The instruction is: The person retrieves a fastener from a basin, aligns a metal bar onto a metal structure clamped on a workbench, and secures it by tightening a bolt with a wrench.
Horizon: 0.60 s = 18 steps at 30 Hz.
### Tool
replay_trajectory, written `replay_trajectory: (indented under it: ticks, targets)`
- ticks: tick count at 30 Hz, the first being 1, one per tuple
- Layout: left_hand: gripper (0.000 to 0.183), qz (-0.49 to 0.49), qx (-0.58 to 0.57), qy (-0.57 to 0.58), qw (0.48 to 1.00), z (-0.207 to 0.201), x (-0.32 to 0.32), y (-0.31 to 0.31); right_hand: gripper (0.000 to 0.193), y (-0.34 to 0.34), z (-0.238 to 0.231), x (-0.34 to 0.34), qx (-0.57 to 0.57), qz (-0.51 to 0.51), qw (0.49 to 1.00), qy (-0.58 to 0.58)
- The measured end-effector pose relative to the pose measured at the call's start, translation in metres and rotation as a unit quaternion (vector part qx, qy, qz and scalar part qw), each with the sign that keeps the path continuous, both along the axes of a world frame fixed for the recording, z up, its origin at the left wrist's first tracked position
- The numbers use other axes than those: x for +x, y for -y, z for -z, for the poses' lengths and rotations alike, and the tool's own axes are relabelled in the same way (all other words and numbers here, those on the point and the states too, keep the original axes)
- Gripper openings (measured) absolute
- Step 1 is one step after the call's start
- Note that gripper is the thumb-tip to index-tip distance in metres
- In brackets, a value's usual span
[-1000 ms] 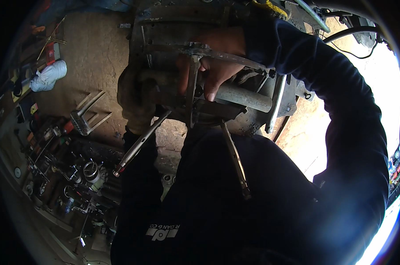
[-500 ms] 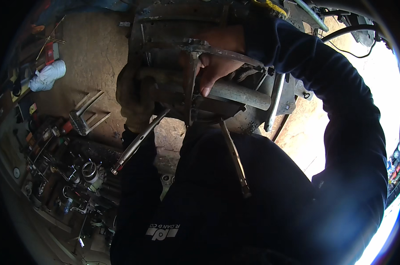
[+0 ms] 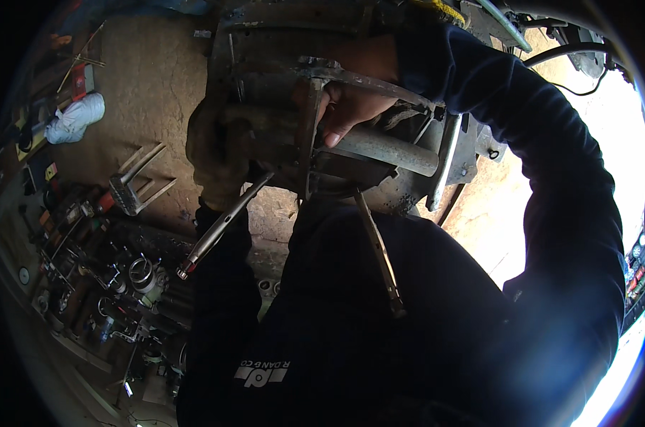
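A dark welded steel frame (image 3: 310, 135) lies across my lap, with a grey metal pipe (image 3: 390, 151) running through it. My right hand (image 3: 358, 110), bare, reaches over the frame's curved top bar. Its thumb rests against the pipe beside the upright flat bar, and the fingers curl behind that bar out of sight. My left hand (image 3: 217, 153) wears a brown work glove and is curled at the frame's left end; deep shadow hides what it grips. Below the frame, two long handles of what look like locking pliers spread apart, the left handle (image 3: 223, 228) with a screw end and the right handle (image 3: 379, 252) over my thigh.
A small wooden stool (image 3: 127, 192) lies tipped on the floor at the left. Beyond it is a white sack-like bundle (image 3: 77, 117). Several tools and metal parts (image 3: 144, 274) crowd the lower left. A black cable (image 3: 568, 50) curves at the upper right, beside bright ground.
Both hands stay at the frame. My right thumb has shifted very slightly, and the view has moved a little; the pliers' handles remain spread.
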State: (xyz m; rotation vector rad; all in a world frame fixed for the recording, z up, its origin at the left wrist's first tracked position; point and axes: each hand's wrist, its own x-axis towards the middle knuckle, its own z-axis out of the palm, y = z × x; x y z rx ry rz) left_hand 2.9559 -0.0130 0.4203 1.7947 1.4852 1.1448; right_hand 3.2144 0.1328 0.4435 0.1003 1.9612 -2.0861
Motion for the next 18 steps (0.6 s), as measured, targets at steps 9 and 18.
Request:
replay_trajectory:
  ticks: [9, 18]
  targets:
    - [0.048, 0.010, 0.018, -0.006, 1.000, -0.002, 0.004, -0.004, 0.054, 0.001, 0.026, -0.001, 0.062, 0.000, 0.992, -0.109]
    - [0.048, 0.002, -0.009, -0.004, 1.000, 0.001, -0.002, -0.001, 0.056, 0.002, 0.020, 0.003, 0.006, 0.015, 0.997, -0.073]
